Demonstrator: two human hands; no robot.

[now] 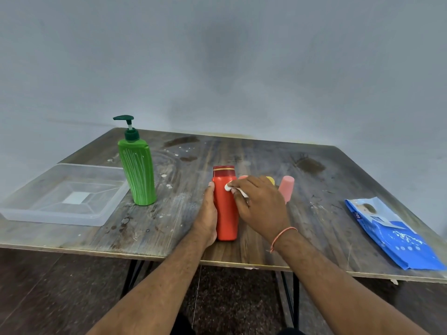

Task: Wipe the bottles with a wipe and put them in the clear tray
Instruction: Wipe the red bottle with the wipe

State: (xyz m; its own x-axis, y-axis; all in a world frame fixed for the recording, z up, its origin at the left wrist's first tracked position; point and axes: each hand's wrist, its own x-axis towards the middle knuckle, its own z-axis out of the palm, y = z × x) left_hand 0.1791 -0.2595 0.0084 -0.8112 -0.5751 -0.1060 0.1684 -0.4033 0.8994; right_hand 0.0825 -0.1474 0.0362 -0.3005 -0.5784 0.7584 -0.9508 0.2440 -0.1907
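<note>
Head view: a person's two bare forearms reach over the near edge of a worn wooden table (242,151) that stands against a grey wall
Red bottle: the red bottle (224,209) stands upright near the front middle of the table, its dark red cap with a gold band on top, and both hands are on it
Left hand: the left hand (208,213) holds the bottle's left side, palm against the body and fingers wrapped round behind it, with a fingertip showing just below the cap
Right hand: the right hand (260,204) lies against the bottle's right side with its fingers curled round a small white wipe (232,188), pressing the wipe onto the bottle's upper part just under the cap; a thin orange thread circles the wrist
Green bottle: a green pump bottle (137,170) with white streaks and a dark green pump head stands upright to the left of the red bottle, well apart from it and just beside the tray's right rim
Clear tray: the clear tray (101,213) sits at the table's left edge and holds no bottles
Pink bottle: a pink bottle (286,189) stands behind the right hand, partly hidden by it; a bit of yellow and another bit of pink also show past the knuckles, too covered to tell what they are
Wipes pack: a blue wipes pack (396,235) lies flat at the table's right edge, well apart from the hands
</note>
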